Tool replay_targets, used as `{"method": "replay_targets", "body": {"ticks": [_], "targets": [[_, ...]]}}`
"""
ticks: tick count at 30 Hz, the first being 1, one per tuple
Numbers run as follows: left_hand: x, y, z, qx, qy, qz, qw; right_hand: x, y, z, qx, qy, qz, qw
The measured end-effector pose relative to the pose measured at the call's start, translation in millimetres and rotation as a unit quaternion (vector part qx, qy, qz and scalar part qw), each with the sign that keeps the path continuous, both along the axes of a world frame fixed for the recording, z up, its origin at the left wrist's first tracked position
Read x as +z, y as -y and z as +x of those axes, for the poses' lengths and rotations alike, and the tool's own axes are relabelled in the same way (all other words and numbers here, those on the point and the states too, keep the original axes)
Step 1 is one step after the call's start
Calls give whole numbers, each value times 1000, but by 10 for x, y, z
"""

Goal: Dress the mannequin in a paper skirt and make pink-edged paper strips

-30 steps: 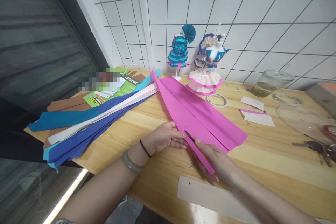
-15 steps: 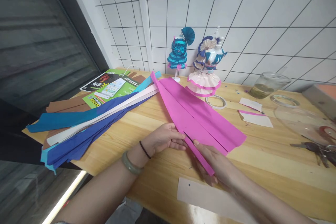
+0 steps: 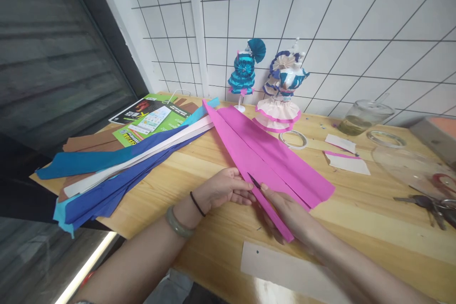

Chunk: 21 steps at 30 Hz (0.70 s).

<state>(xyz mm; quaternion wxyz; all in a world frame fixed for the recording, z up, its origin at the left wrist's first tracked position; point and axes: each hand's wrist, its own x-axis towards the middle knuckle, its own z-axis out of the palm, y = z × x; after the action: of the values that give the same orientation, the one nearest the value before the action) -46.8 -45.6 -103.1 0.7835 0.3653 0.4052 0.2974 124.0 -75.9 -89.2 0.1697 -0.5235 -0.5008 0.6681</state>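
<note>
A large sheet of pink crepe paper (image 3: 245,142) lies slanted across the table, with a long slit down its middle and a narrow strip partly cut from its near edge. My left hand (image 3: 233,187) pinches that near edge between thumb and fingers. Close beside it, my right hand (image 3: 285,206) is closed around scissors (image 3: 254,181); only their dark blades show, at the cut in the paper, while the handles are hidden by the hand and the strip. The loose end of the strip hangs over my right fingers.
Blue, white and brown paper strips (image 3: 117,178) lie left, beside green leaflets (image 3: 156,121). Small paper-dressed dress forms (image 3: 242,76) stand at the wall. Tape rolls (image 3: 293,139), a glass jar (image 3: 365,116), keys (image 3: 427,202) and pale paper (image 3: 281,268) are also on the table.
The dark blades show more and have shifted slightly up and left along the paper's edge. My right hand has moved very little; my left hand keeps its pinch.
</note>
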Motion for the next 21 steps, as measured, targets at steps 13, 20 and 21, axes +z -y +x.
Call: {"method": "replay_targets", "body": {"ticks": [13,20,21], "targets": [[-2,2,-4,-6,11,3,1000,-55,-16,-10,-21,3,19,1000],[13,-64,-98,13,14,-9,1000,-48,-34,10,-10,9,5,1000],[14,-78,-109,34,13,-11,999,-53,-38,12,-11,10,1,1000]]}}
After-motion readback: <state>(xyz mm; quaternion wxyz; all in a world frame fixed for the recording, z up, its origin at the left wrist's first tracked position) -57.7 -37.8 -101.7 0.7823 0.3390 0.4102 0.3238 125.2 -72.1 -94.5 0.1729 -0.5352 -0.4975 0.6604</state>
